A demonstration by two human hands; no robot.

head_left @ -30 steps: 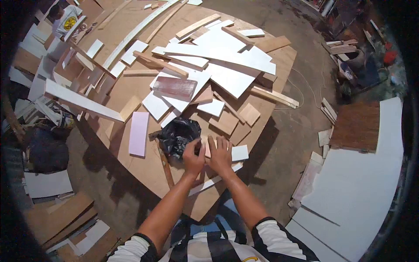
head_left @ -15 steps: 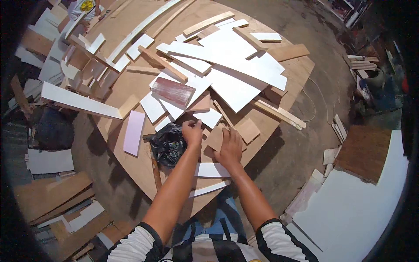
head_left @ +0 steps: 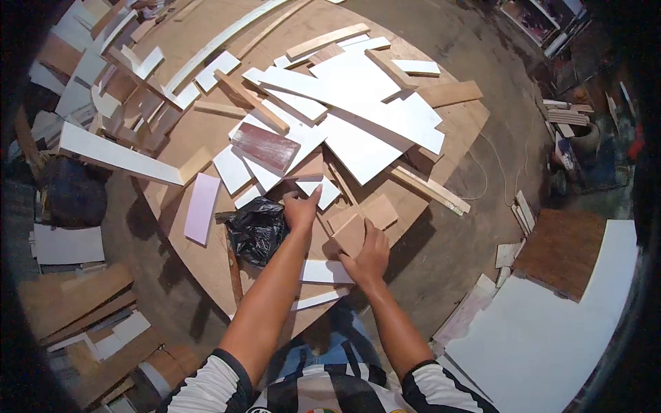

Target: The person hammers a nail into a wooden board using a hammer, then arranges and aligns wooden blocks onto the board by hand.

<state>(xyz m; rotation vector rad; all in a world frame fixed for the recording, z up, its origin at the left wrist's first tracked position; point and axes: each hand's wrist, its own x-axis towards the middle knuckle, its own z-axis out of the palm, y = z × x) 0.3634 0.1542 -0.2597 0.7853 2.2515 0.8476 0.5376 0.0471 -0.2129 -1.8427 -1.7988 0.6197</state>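
Note:
My right hand [head_left: 370, 255] is wrapped around the edge of a small square wooden block [head_left: 350, 235], tilted over the near part of the table. A similar flat wooden piece [head_left: 380, 210] lies just beyond it. My left hand [head_left: 301, 211] has thumb and forefinger apart, over the near edge of a small white board [head_left: 329, 194]; whether it touches the board I cannot tell. Close by on the left, a black plastic bag [head_left: 256, 237] holds many nails. What looks like a hammer [head_left: 233, 265] lies along the bag's left side.
White boards [head_left: 368, 141] and wood strips are piled across the wooden table [head_left: 200, 134]. A pink board [head_left: 202, 208] lies near the left edge. Board frames [head_left: 131, 158] stand beyond the left side. A large white sheet [head_left: 537, 337] and offcuts lie on the floor.
My right hand has shifted slightly right and nearer with the wooden block, now gripping its edge. My left hand's thumb and forefinger have spread apart. The view has shifted slightly.

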